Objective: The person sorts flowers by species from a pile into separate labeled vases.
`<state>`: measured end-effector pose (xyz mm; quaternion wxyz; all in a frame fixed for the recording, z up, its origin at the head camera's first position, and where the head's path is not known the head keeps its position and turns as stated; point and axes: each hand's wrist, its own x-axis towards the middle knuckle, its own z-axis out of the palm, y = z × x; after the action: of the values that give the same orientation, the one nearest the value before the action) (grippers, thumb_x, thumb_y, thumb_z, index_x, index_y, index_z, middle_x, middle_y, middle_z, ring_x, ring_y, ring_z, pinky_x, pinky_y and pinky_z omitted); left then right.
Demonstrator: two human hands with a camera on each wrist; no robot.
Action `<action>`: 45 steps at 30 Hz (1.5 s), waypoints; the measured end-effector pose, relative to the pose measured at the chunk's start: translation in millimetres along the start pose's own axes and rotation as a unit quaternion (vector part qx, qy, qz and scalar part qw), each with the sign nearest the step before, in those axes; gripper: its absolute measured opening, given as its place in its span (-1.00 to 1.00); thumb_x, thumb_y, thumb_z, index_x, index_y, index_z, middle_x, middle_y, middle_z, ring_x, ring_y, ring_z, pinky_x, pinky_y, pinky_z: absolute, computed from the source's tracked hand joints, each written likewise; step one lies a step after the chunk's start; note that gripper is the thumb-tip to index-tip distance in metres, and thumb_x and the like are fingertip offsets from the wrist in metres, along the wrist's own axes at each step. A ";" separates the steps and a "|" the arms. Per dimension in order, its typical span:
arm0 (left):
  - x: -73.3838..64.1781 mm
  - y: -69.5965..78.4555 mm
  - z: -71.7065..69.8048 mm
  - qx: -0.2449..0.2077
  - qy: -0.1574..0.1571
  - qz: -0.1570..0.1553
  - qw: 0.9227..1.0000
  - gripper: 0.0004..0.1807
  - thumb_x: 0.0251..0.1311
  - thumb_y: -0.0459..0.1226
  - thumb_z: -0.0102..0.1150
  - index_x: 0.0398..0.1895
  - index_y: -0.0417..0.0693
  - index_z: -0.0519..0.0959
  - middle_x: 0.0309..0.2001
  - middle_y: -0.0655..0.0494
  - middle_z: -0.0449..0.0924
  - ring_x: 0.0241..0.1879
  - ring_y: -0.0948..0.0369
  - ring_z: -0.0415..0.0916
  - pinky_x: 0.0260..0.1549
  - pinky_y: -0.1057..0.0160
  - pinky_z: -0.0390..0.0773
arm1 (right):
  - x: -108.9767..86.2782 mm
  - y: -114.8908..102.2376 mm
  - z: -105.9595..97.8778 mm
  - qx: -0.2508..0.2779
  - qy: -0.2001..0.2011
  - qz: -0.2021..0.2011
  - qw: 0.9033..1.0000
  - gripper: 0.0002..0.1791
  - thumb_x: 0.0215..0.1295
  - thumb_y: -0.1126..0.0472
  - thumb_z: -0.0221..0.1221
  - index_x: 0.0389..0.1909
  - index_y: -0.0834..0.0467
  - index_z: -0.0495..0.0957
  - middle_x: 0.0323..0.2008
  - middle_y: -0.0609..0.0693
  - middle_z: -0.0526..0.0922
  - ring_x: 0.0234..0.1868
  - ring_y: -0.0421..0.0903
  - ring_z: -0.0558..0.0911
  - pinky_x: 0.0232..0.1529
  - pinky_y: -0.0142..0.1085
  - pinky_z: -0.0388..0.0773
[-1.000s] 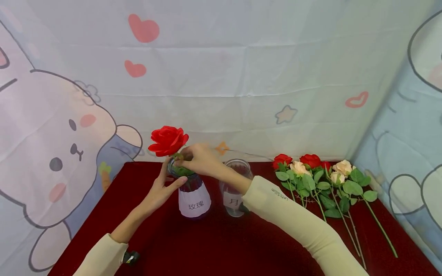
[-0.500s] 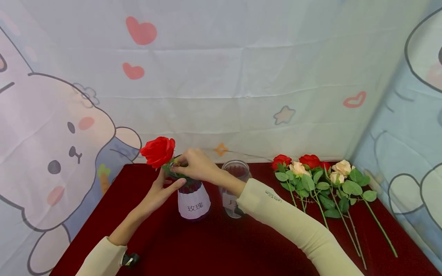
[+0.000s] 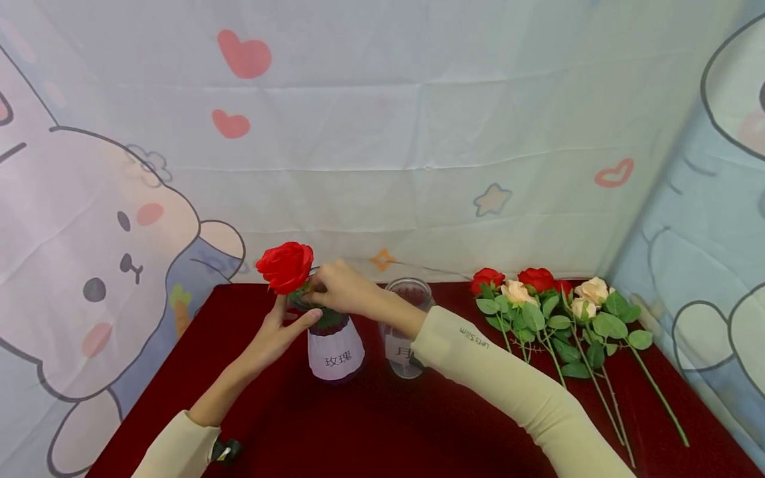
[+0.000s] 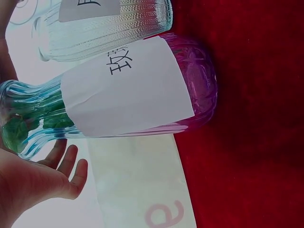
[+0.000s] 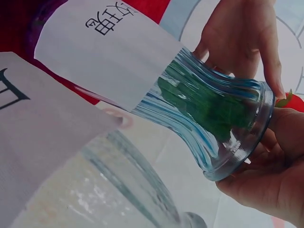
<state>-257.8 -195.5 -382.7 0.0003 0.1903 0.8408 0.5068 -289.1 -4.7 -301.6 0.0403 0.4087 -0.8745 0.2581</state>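
Observation:
A red rose (image 3: 285, 267) stands with its bloom above the mouth of a ribbed glass vase (image 3: 337, 380), blue at the neck and purple at the base. Its green leaves (image 5: 204, 102) show inside the neck. My right hand (image 3: 346, 289) pinches the rose just under the bloom, at the rim; the fingertips are partly hidden. On the other side, my left hand (image 3: 276, 337) holds the vase around its neck, thumb in front, while several of its fingers (image 4: 69, 161) extend behind the glass. A white paper label (image 4: 126, 90) wraps the vase.
A clear glass vase (image 3: 408, 369) with its own label stands just right, partly behind my right forearm. Several red and peach roses (image 3: 538, 279) lie on the red cloth (image 3: 358, 431) at the right. A printed curtain (image 3: 358, 133) rises behind.
The rose has come down lower into the vase; its bloom swung left, then back right. My right hand shifted slightly with it. The left hand stays at the neck.

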 end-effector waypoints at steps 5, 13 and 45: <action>0.1 2.1 -0.4 0.000 -0.006 -0.003 1.000 -0.10 0.47 -0.05 0.09 0.67 0.21 -0.24 0.57 -0.16 0.11 0.44 -0.19 0.21 0.33 -0.31 0.34 | -1.2 1.2 -7.5 0.003 -0.002 -0.022 1.000 -0.80 0.33 0.27 0.35 -0.09 0.27 0.73 -0.21 0.11 0.80 -0.30 -0.15 0.67 -0.25 -0.53 0.54; 0.3 3.3 -1.0 -0.001 -0.003 -0.010 1.000 -0.05 0.45 -0.05 0.11 0.67 0.22 -0.28 0.60 -0.16 0.05 0.47 -0.18 0.20 0.34 -0.29 0.34 | -5.2 7.7 -23.0 -0.010 -0.009 -0.021 1.000 -0.89 0.30 0.26 0.36 -0.29 0.25 0.75 -0.43 -0.02 0.76 -0.45 -0.29 0.54 -0.37 -0.54 0.48; 5.6 7.1 4.0 0.005 -0.001 0.009 1.000 -0.10 0.50 -0.08 0.06 0.66 0.27 -0.29 0.54 -0.21 0.13 0.36 -0.24 0.32 0.21 -0.30 0.50 | -96.3 52.8 -102.4 0.053 0.050 0.095 0.993 -0.78 0.45 0.27 0.22 -0.07 0.32 0.73 -0.19 0.19 0.80 -0.19 0.05 0.77 -0.16 -0.29 0.67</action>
<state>-260.0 -187.4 -377.5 -0.0038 0.1983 0.8415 0.5025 -278.6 139.9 -262.4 0.0375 0.3117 -0.8914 0.3269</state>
